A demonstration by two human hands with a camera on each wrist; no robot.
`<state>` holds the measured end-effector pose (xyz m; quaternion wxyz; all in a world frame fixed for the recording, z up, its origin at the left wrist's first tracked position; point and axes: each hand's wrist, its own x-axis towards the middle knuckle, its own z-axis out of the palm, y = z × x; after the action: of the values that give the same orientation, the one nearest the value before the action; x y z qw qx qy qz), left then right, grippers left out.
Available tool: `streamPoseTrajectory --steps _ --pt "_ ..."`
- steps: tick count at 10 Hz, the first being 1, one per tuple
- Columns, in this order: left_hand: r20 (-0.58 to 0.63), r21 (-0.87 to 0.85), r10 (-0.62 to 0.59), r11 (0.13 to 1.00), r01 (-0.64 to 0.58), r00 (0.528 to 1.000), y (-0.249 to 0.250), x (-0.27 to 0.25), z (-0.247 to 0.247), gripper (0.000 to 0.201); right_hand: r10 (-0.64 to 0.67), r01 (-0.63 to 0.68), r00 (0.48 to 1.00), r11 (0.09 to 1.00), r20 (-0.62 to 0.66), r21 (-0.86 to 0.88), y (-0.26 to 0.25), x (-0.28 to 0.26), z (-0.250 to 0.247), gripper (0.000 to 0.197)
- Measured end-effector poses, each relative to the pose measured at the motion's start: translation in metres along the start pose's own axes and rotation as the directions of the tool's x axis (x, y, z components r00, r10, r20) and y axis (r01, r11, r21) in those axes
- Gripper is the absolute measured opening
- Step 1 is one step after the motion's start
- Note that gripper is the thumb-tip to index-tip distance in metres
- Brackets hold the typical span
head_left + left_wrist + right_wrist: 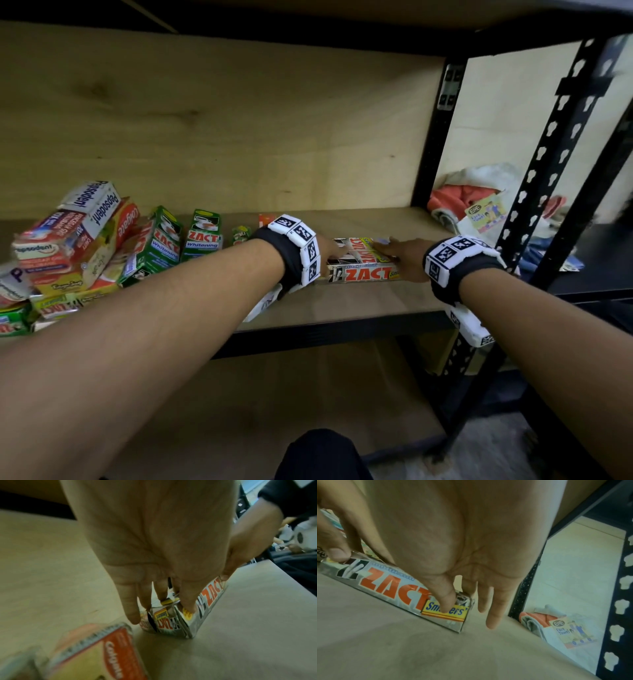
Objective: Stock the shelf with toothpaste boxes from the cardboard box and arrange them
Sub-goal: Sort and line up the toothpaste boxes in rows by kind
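Several silver ZACT toothpaste boxes (363, 272) lie side by side, lengthwise, on the right part of the wooden shelf (342, 305). My left hand (334, 250) rests on their left ends. In the left wrist view its straight fingers (130, 609) reach down over the box ends and the thumb touches the front box (211, 599). My right hand (400, 255) is at the right ends. Its thumb presses the "Smokers'" label of the front box (388, 588), and the straight fingers (491, 615) hang past the end.
A loose pile of Pepsodent and Colgate boxes (85, 253) fills the shelf's left side, with green ZACT Whitening boxes (202, 236) upright beside it. A Colgate box (102, 655) lies near my left hand. A black post (435, 137) bounds the right; towels (479, 212) lie beyond.
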<state>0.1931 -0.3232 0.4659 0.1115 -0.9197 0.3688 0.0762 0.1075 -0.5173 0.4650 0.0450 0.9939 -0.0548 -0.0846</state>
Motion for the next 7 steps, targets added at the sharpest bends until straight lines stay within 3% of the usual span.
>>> streamPoseTrajectory --steps 1,2,3,4,7 --pt "-0.047 0.102 -0.014 0.995 0.019 0.999 -0.007 -0.014 -0.007 0.049 0.004 -0.005 0.999 1.000 -0.049 -0.027 -0.004 -0.013 -0.010 0.064" --pt "-0.024 0.086 -0.009 0.996 0.011 1.000 -0.023 -0.033 -0.017 0.041 0.033 -0.035 0.997 0.999 -0.070 -0.023 -0.012 -0.024 -0.020 0.056" --pt "-0.068 0.083 -0.069 0.994 0.074 0.995 -0.043 -0.058 -0.025 0.019 0.043 -0.046 0.996 0.998 -0.079 -0.031 -0.022 -0.035 -0.031 0.054" --pt "-0.134 0.015 -0.096 0.995 0.099 0.986 -0.063 -0.091 -0.034 0.025 0.027 -0.032 0.996 0.998 -0.085 -0.060 -0.039 -0.046 -0.042 0.051" --pt "-0.147 -0.005 -0.134 0.991 0.135 0.980 -0.111 -0.188 -0.052 0.030 -0.063 0.054 0.990 0.996 -0.127 -0.075 -0.112 -0.058 -0.075 0.046"
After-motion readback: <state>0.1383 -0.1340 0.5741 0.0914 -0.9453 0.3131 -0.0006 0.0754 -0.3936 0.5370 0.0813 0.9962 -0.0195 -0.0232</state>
